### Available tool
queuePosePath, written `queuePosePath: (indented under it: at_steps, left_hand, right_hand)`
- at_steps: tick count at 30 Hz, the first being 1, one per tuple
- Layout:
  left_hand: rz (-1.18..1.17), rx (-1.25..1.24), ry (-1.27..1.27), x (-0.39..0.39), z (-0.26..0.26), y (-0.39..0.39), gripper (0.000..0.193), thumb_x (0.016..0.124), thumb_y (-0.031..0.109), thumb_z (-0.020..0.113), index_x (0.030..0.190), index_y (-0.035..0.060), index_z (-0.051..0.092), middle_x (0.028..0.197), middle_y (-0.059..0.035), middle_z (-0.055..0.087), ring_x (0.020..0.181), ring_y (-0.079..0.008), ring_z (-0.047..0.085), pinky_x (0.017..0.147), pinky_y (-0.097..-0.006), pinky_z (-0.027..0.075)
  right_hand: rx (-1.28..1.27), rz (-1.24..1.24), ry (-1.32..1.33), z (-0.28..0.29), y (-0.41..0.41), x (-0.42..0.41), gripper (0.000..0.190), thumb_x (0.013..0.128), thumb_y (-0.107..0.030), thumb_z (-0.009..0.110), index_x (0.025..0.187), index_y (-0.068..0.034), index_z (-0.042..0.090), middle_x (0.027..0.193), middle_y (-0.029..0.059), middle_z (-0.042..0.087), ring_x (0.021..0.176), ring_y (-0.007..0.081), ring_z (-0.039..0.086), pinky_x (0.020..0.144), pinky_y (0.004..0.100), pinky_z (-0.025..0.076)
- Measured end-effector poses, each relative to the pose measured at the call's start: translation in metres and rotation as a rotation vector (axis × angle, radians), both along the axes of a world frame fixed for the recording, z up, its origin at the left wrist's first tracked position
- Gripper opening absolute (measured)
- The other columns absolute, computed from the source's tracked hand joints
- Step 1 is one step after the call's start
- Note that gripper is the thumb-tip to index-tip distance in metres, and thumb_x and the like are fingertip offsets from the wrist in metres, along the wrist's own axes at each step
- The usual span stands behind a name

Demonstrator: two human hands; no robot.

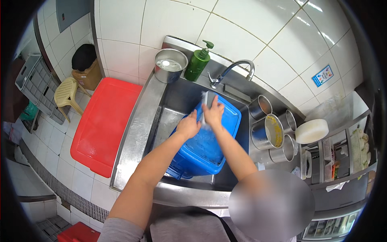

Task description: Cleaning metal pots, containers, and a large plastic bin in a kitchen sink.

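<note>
A blue plastic container (pixel 208 151) lies tilted in the stainless steel sink (pixel 173 121), its broad upper face wet. My right hand (pixel 214 112) grips a grey scrubber (pixel 208 101), blurred by motion, against that face near the far end. Whether it is a brush or a pad is hard to tell. On the container's left edge rests my left hand (pixel 188 125), its fingers curled over the rim close to the scrubber.
Behind the sink stand a steel pot (pixel 170 65), a green pump bottle (pixel 197 65) and a curved faucet (pixel 232 68). Several steel pots, one a food-stained pot (pixel 267 133), crowd the right ledge beside a round white block (pixel 312 131). A red lidded bin (pixel 104 127) adjoins the left side.
</note>
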State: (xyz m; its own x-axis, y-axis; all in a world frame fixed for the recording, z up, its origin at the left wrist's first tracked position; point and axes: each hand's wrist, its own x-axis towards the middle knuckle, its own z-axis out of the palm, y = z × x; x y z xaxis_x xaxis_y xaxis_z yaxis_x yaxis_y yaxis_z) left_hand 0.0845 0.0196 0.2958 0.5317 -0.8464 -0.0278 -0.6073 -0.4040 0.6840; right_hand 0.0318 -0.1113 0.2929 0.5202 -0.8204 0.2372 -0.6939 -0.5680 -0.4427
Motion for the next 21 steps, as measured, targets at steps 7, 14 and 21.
queuePosePath:
  at_steps: [7,14,21]
  left_hand:
    - [-0.098,0.036,-0.178,-0.012,-0.017,-0.012,0.055,0.090,0.027,0.041,0.135,-0.0017,0.025,0.129,-0.0212,0.044,0.101,-0.0358,0.056,0.085,-0.0438,0.046]
    - [-0.109,0.035,-0.142,-0.007,-0.006,-0.004,0.055,0.090,0.024,0.041,0.134,-0.0046,0.025,0.130,-0.0239,0.041,0.100,-0.0358,0.056,0.084,-0.0417,0.046]
    - [-0.070,-0.033,-0.166,-0.001,-0.022,0.001,0.054,0.089,0.024,0.042,0.133,-0.0039,0.028,0.128,-0.0230,0.043,0.096,-0.0378,0.057,0.083,-0.0449,0.047]
  right_hand:
    - [0.062,-0.515,-0.334,0.016,-0.075,0.038,0.081,0.076,-0.041,0.063,0.136,-0.001,0.027,0.118,0.0283,0.042,0.110,0.0402,0.040,0.095,0.0432,0.032]
    - [-0.061,-0.441,-0.388,-0.002,-0.078,0.037,0.079,0.076,-0.042,0.061,0.134,0.002,0.030,0.117,0.0289,0.042,0.110,0.0378,0.038,0.096,0.0431,0.029]
    - [-0.078,-0.461,-0.697,-0.027,-0.058,0.040,0.076,0.079,-0.039,0.059,0.135,0.000,0.028,0.121,0.0277,0.040,0.113,0.0393,0.036,0.097,0.0438,0.027]
